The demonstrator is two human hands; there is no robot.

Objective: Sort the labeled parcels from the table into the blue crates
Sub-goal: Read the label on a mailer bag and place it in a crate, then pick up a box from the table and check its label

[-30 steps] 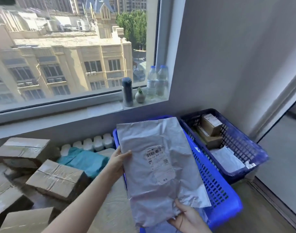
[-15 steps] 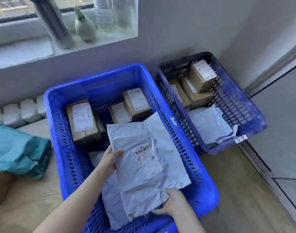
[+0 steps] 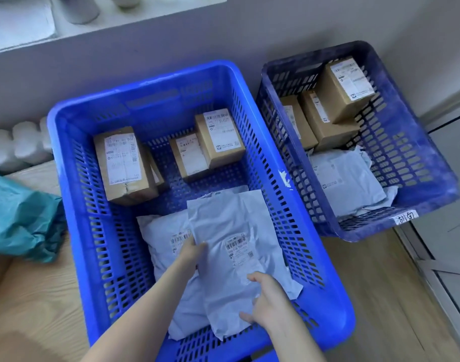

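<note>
The grey mailer (image 3: 231, 231) lies label-up in the near half of the bright blue crate (image 3: 145, 82), on top of a second mailer (image 3: 161, 239). The left hand (image 3: 192, 254) pinches its left edge and the right hand (image 3: 270, 304) grips its near corner. To place it well, I judge both hands should let go together and low, so the bag settles flat with its barcode showing, short of the cardboard boxes (image 3: 124, 163) at the far end.
</note>
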